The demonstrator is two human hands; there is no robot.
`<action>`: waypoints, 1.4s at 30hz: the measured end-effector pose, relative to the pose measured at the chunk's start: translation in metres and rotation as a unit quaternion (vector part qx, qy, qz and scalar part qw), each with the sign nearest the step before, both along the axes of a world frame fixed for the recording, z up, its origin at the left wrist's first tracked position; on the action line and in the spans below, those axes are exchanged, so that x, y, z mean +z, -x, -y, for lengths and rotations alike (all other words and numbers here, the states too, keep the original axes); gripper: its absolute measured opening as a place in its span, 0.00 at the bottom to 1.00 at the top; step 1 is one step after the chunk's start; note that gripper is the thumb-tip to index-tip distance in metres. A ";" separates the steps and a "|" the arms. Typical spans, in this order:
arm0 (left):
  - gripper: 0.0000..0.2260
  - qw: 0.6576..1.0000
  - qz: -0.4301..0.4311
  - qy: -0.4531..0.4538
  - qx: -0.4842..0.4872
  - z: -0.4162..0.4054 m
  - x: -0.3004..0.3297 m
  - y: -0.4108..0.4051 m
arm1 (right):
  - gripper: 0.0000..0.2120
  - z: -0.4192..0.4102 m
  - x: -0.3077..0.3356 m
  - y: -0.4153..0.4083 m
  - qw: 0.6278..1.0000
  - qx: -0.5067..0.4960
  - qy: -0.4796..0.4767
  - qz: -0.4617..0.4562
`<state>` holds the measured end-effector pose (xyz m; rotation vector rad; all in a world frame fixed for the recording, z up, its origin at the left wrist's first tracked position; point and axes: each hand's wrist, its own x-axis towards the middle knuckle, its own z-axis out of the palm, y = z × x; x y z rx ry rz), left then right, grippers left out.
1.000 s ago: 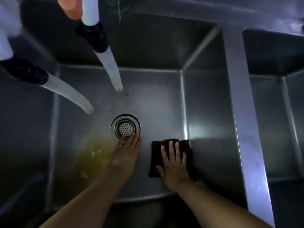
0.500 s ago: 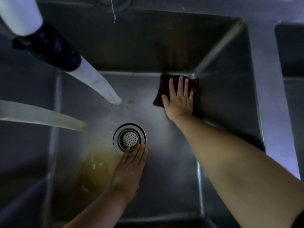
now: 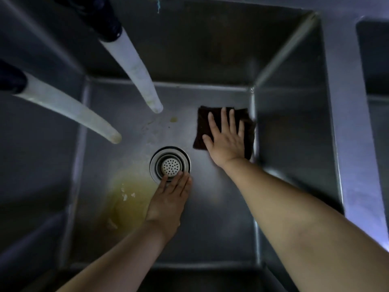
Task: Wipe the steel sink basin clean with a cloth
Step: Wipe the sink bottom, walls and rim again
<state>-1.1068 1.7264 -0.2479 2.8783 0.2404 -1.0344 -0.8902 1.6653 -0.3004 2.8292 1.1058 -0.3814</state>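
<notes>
your flat right hand (image 3: 226, 138) presses the cloth (image 3: 224, 128) by the sink (image 3: 290, 123) wall, left hand (image 3: 168, 199) flat beside the drain (image 3: 170, 164); you risk missing the yellow puddle (image 3: 130, 199).

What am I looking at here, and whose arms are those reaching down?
There is no machine here, just a person. A camera worn on their head looks down, so you see what they see: their own two arms reaching into a steel sink.

The right hand lies flat, fingers spread, pressing a dark cloth on the sink floor beside the right wall. That is how they wipe.

The left hand holds nothing. It lies flat on the floor with its fingertips at the edge of the drain, the round part with little holes where water runs out.

Left of that hand is a yellowish puddle with small white bits in it, not yet wiped. A little yellow spot sits further back.

The two pale tubes are hoses, hanging above the sink.
</notes>
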 end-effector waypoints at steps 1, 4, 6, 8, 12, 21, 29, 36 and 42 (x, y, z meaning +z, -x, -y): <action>0.49 1.000 0.000 -0.017 -0.006 0.002 0.004 0.001 | 0.32 0.010 0.002 0.014 1.000 0.010 0.003 -0.003; 0.42 0.998 -0.015 -0.061 -0.005 0.006 0.024 0.010 | 0.33 0.044 0.013 0.060 0.999 0.033 0.024 -0.036; 0.39 0.997 -0.032 -0.073 0.014 0.004 0.041 0.018 | 0.33 0.070 0.020 0.091 0.997 0.050 0.032 -0.053; 0.35 0.996 -0.042 -0.060 0.053 -0.007 0.064 0.026 | 0.34 0.089 0.027 0.121 0.993 0.078 0.056 -0.071; 0.29 0.987 0.017 0.010 0.162 -0.044 0.112 0.046 | 0.38 0.101 0.033 0.148 0.983 0.099 0.110 -0.112; 0.33 0.994 0.021 -0.015 0.110 -0.105 0.151 0.088 | 0.35 -0.005 0.016 0.063 0.991 0.069 0.071 -0.088; 0.35 0.990 0.107 -0.008 0.093 -0.112 0.137 0.106 | 0.33 -0.107 0.011 -0.010 0.998 0.004 0.038 -0.047; 0.38 0.991 0.080 0.006 0.108 -0.121 0.135 0.112 | 0.34 -0.139 0.009 0.060 0.999 0.015 0.030 -0.034; 0.32 0.984 0.076 0.023 0.160 -0.128 0.113 0.120 | 0.32 -0.143 0.004 0.143 0.967 0.248 0.010 -0.053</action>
